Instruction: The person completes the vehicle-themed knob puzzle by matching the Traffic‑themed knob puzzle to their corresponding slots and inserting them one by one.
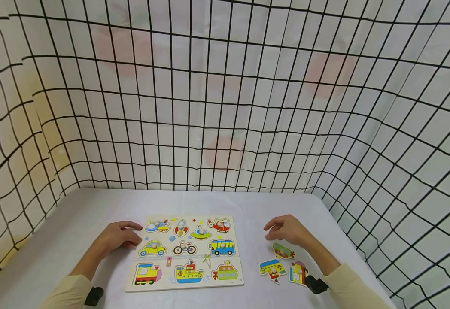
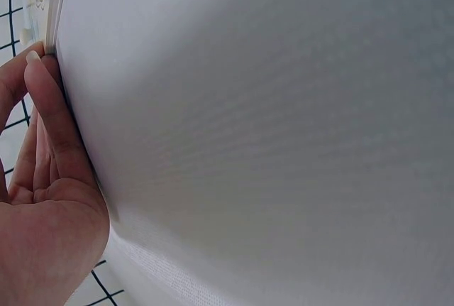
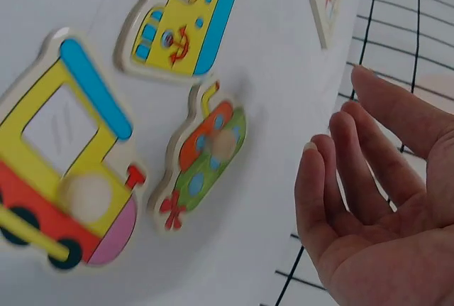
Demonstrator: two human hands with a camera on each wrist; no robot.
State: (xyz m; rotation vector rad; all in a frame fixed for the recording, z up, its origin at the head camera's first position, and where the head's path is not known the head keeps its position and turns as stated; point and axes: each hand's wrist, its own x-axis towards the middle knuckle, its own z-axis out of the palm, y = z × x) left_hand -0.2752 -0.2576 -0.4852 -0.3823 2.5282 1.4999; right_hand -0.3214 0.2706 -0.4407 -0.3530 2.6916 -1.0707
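A wooden peg puzzle board point(image 1: 171, 288) with vehicle pictures lies on the white table. My left hand point(image 1: 118, 235) rests beside its left edge, thumb and fingertips close to or touching the board's side point(image 2: 54, 8); exact contact is hard to tell. My right hand point(image 1: 285, 229) hovers loosely bent, holding nothing, just beyond three loose knobbed pieces. Nearest to it is a green and orange submarine piece point(image 3: 213, 151). A yellow and blue ship piece point(image 1: 273, 269) lies upside down, and a train piece point(image 3: 60, 153) sits at its right. Knobs show on the board's upper two rows; its bottom-row pictures show none.
Black grid netting point(image 1: 217, 116) over white cloth encloses the table's back and sides. The white table point(image 1: 253, 210) shows between the board and the loose pieces. Dark wrist devices point(image 1: 316, 284) are on both sleeves.
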